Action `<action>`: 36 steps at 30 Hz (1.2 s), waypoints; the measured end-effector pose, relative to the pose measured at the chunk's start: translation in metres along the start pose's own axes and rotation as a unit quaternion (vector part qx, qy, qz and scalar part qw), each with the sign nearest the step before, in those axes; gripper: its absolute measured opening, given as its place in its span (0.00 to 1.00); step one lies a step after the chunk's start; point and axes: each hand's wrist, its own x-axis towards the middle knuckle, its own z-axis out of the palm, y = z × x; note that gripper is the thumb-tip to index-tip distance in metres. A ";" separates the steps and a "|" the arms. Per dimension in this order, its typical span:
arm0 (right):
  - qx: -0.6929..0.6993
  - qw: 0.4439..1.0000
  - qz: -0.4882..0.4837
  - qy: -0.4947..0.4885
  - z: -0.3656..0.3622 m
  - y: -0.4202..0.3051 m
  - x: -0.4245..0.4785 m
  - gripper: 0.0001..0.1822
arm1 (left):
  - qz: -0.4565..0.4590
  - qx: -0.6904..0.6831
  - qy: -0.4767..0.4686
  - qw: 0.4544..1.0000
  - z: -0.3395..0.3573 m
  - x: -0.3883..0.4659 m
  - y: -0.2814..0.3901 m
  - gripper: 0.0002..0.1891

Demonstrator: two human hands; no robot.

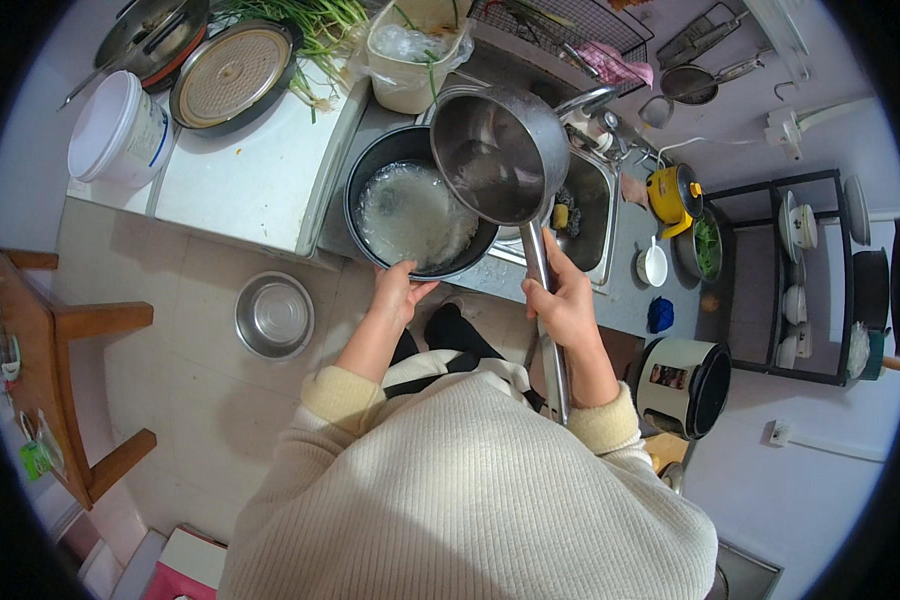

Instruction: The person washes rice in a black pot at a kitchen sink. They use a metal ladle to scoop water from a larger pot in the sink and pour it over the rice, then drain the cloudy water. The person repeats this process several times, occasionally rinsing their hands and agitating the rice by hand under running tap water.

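My left hand (399, 294) grips the near rim of a round dark pot (396, 147), thumb on top and fingers below. Cloudy, bubbly water (412, 217) covers the pot's bottom. In my right hand (566, 304) is the long handle of a metal water ladle (547, 142). Its deep bowl is tilted with the mouth towards the pot and overlaps the pot's right side. No stream of water can be made out between them. Behind the ladle is the stainless steel sink (586, 247), partly hidden by it.
A yellow sponge (560, 217) lies in the sink. Along the right counter are a white cup (651, 264), a yellow electric cooker (671, 196) and a bowl of greens (708, 247). Scallions (307, 37) and a cream bin (405, 86) stand beyond the pot. A metal basin (274, 315) sits on the floor.
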 end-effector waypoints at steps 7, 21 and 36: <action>-0.031 0.999 -0.011 0.022 -0.001 -0.002 -0.004 0.36 | 0.002 0.007 -0.002 1.000 0.001 -0.002 0.002 0.17; -0.086 0.995 -0.037 0.033 0.000 -0.004 0.000 0.36 | 0.002 0.006 0.007 1.000 0.001 -0.001 0.001 0.20; -0.125 0.991 -0.043 0.032 0.000 -0.007 0.000 0.36 | 0.004 0.004 0.010 1.000 0.003 -0.004 0.003 0.21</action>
